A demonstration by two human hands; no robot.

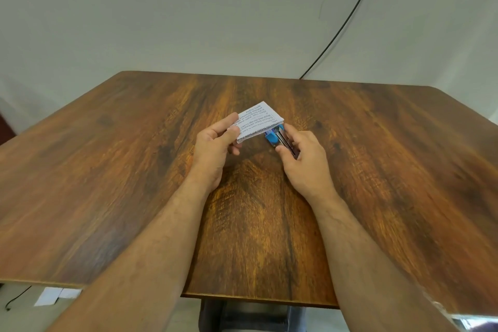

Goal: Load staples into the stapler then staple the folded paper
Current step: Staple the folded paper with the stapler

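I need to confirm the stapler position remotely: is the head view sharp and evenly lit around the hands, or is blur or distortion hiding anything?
Head view: soft, even light, no harsh glare; wide-angle bending curves the table edges; the printed text on the folded paper is slightly soft; the stapler is small and partly hidden by the right hand; the left hand pinches the paper.

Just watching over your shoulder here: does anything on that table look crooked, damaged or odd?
Nothing stands out. The left hand holds the folded paper, the right hand holds the blue stapler at the paper's corner. The paper sits at an angle, but only because it is being held so.
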